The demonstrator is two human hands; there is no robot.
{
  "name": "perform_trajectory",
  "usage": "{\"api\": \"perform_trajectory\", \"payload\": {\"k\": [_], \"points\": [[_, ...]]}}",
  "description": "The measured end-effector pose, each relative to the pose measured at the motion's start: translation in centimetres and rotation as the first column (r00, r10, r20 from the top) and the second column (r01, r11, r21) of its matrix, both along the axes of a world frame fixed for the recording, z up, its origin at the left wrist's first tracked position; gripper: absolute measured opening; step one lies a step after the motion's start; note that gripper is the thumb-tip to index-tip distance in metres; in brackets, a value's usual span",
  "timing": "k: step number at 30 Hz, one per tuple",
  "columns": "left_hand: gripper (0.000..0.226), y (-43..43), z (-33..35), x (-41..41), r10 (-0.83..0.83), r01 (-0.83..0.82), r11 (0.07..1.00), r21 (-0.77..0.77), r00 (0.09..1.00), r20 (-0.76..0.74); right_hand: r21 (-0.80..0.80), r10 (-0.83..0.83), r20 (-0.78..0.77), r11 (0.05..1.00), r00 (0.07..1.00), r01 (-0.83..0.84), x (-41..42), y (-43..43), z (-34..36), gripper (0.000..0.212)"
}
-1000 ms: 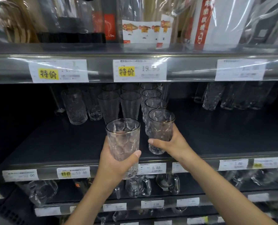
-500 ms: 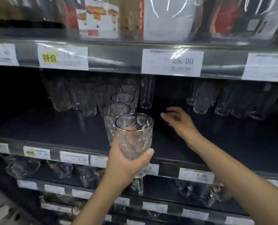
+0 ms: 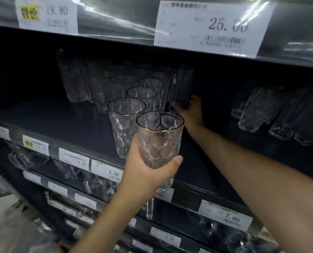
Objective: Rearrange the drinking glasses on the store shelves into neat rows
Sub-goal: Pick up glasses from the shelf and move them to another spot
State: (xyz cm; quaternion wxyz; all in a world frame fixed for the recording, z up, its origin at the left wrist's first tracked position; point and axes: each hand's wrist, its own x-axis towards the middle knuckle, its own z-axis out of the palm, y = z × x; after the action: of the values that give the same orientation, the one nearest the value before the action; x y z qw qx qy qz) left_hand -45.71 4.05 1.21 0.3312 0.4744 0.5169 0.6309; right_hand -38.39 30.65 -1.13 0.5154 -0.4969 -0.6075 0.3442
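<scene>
My left hand grips a gold-rimmed textured glass in front of the dark shelf. A row of like glasses runs back from the shelf's front, led by one gold-rimmed glass. Deep on the shelf my right hand curls its fingers round the base of a tall dark glass just right of that row. More clear glasses stand at the back left.
A cluster of textured glasses stands at the shelf's right. Price tags line the shelf edges. Lower shelves hold glass mugs. The shelf above hangs low over the glasses.
My right hand let go of the front glass in the row, then reached back and took hold of the tall dark glass. The view shifted right and closer.
</scene>
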Motion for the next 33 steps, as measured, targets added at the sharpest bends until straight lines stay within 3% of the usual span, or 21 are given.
{"api": "perform_trajectory", "payload": {"k": [8,15,23,33], "points": [[0.053,-0.1,-0.2,-0.2,-0.029,0.029,1.0,0.01,1.0,0.005,-0.004,-0.018,0.036,1.0,0.999,0.018,-1.9,5.9,-2.4,0.087],[0.051,0.1,-0.1,-0.3,-0.059,0.059,0.998,0.0,0.998,0.017,-0.07,-0.019,0.036,0.997,0.999,0.022,-1.9,3.4,-0.4,0.063],[0.053,0.7,-0.1,0.0,-0.067,0.067,0.998,0.015,0.998,0.0,-0.009,-0.035,0.122,0.999,0.992,0.037,1.3,2.4,-0.2,0.057],[0.053,1.1,-0.1,0.2,-0.053,0.053,0.999,-0.001,0.998,-0.032,-0.011,-0.129,0.095,0.991,0.987,0.131,5.4,4.6,0.1,0.053]]}}
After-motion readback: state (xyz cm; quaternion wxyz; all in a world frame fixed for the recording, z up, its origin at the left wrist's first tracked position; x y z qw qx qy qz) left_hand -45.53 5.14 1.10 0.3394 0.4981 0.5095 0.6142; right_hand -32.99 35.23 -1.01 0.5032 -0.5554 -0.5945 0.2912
